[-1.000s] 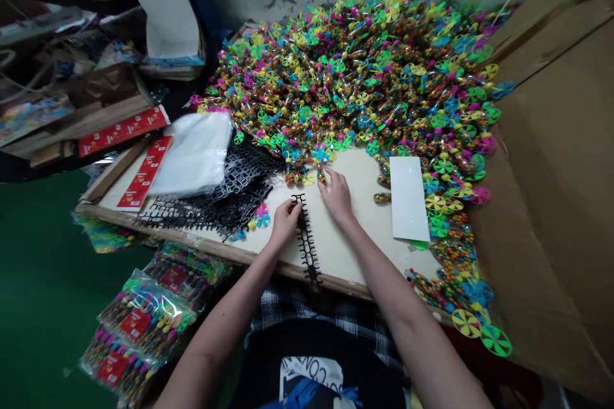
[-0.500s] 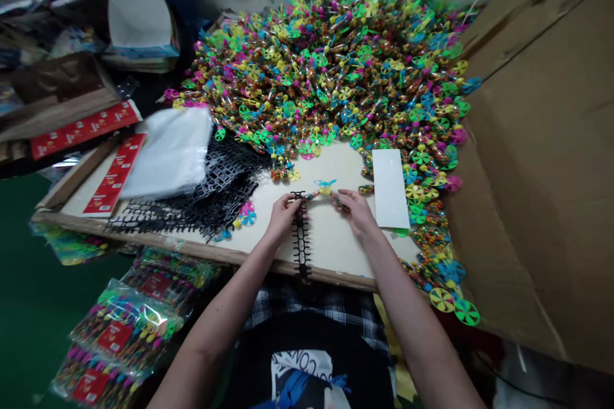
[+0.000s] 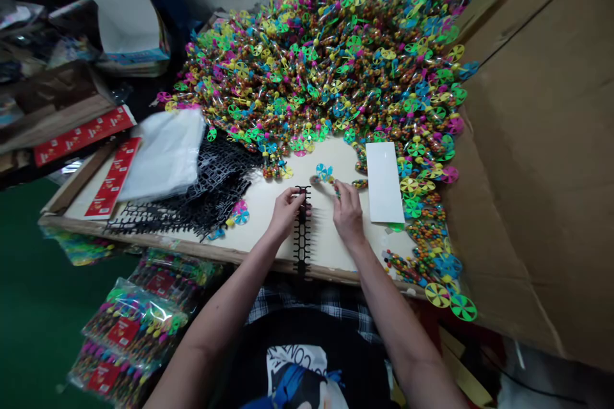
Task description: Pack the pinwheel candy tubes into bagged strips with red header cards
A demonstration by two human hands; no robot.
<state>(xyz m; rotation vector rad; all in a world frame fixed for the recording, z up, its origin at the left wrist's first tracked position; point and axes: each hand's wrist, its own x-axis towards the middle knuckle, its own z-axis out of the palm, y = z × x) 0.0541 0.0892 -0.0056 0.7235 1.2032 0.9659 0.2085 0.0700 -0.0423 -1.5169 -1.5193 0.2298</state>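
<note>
My left hand (image 3: pixel 286 209) pinches the upper part of a narrow black plastic strip (image 3: pixel 302 239) with toothed edges and a row of openings. The strip hangs down across the table's front edge. Just to its right, my right hand (image 3: pixel 348 212) has its fingers closed on a candy-filled tube toy, mostly hidden by the fingers. A blue pinwheel (image 3: pixel 323 171) shows beyond my right fingertips, beside a small blurred tube; whether it belongs to the held toy is unclear. More tubes of coloured candy (image 3: pixel 359 184) lie right of that hand.
A big heap of candy pinwheel toys (image 3: pixel 307 70) covers the back and right of the table. White card (image 3: pixel 385 182) lies at right. Black strips (image 3: pixel 220 169), clear bags (image 3: pixel 163 150) and red labels (image 3: pixel 112 179) lie left. Packed bags (image 3: pixel 125 332) sit below; a cardboard box (image 3: pixel 537 160) stands right.
My right hand has turned, its fingers now pointing away from me, and the pinwheel has tilted to face up. My left hand keeps its pinch on the black strip. The view has shifted slightly.
</note>
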